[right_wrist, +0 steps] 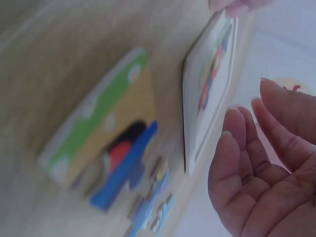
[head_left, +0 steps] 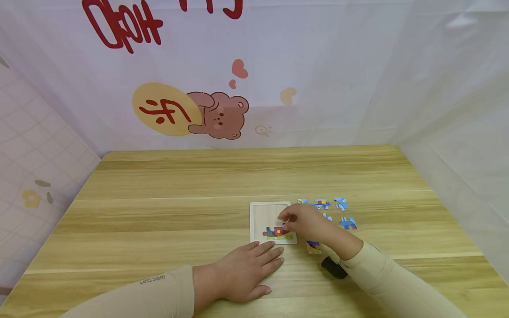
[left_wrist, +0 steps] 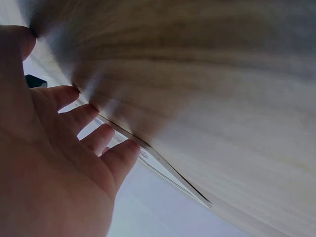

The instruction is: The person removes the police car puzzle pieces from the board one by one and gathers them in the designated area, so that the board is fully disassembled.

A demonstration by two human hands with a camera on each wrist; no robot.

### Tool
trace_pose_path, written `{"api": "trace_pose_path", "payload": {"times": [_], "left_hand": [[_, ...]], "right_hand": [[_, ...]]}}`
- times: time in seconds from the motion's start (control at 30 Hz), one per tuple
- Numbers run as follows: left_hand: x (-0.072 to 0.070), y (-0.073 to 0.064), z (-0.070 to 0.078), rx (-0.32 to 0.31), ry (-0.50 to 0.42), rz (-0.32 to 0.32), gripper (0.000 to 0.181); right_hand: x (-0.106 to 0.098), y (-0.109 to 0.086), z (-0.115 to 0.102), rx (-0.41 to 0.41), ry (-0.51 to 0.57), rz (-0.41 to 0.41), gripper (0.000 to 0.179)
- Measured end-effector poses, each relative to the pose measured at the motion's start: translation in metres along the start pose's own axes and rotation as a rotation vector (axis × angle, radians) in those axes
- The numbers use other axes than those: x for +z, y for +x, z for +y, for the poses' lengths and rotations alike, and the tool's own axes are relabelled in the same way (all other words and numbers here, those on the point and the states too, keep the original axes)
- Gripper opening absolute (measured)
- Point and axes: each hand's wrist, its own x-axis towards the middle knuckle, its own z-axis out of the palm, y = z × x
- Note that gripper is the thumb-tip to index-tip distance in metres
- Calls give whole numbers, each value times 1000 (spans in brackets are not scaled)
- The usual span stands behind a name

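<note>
A square puzzle board (head_left: 253, 221) with a pale rim lies on the table, colourful joined pieces (head_left: 274, 232) along its lower part. My left hand (head_left: 247, 270) rests on the table, fingers straight, fingertips right at the board's near edge (left_wrist: 143, 143). Over the board's right side hovers my right hand (head_left: 304, 222). In the right wrist view, the fingers and thumb of the right hand (right_wrist: 266, 173) are loosely curved, with nothing showing between them. A loose puzzle piece (right_wrist: 111, 128) with a green strip lies on the table near that wrist.
Several loose puzzle pieces lie right of the board, among them a blue one (head_left: 348, 223), a light-blue one (head_left: 340, 203) and a multicoloured one (head_left: 321, 204). A black object (head_left: 334, 268) shows beside the right sleeve. White printed curtains (head_left: 326, 115) stand behind the wooden table (head_left: 159, 198).
</note>
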Motion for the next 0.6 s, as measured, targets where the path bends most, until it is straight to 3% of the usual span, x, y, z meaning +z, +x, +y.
{"api": "trace_pose_path", "payload": {"times": [0.23, 0.6], "left_hand": [[0, -1, 0, 5, 6, 3, 59], [-1, -1, -1, 15, 2, 6, 59]], "right_hand": [[12, 8, -9, 4, -20, -49, 15], [24, 14, -17, 21, -103, -37, 13]]}}
